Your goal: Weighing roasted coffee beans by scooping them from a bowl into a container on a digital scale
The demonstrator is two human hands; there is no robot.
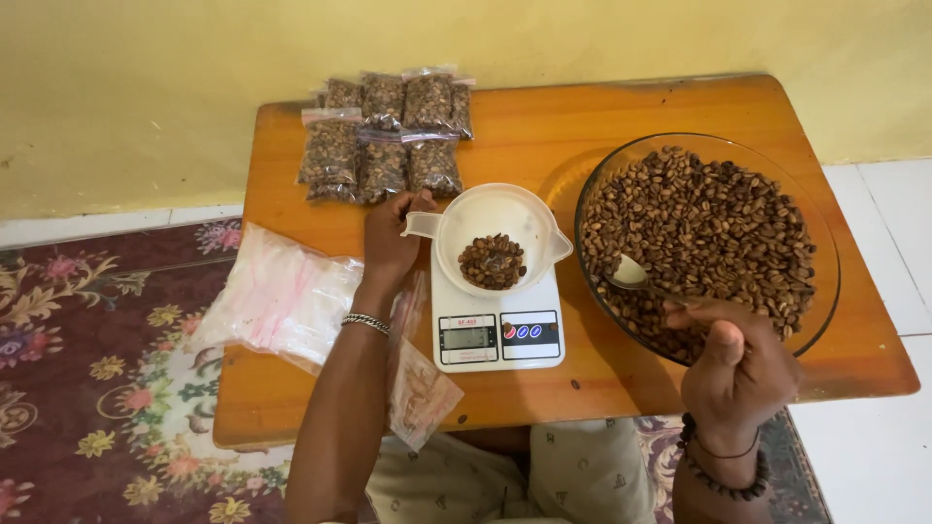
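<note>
Step in hand: portioning roasted coffee beans from bulk into a measured lot; by my reading the weighing is only begun, since the white bowl holds a small heap.
Left hand (pixel 391 238): fingers curled closed on the spout-like lip at the left rim of the white bowl (pixel 497 218), steadying it.
Right hand (pixel 735 369): closed around the handle of a spoon (pixel 631 273), at the near right of the table.
Spoon: its bowl rests on the beans at the near-left side of the glass bowl (pixel 820 291).
Beans: most lie in the glass bowl at the right; a small heap (pixel 492 261) sits in the white bowl.
Scale (pixel 498 335): white, under the white bowl, centre of the wooden table (pixel 544 126); display unreadable.
Filled bags (pixel 383 136): sealed, at the far left.
Empty bags (pixel 282 296): clear stack, near left.
Next move calls for: a loaded spoon carried level leftward over both rims, tipped gently, eyes on the display.
</note>
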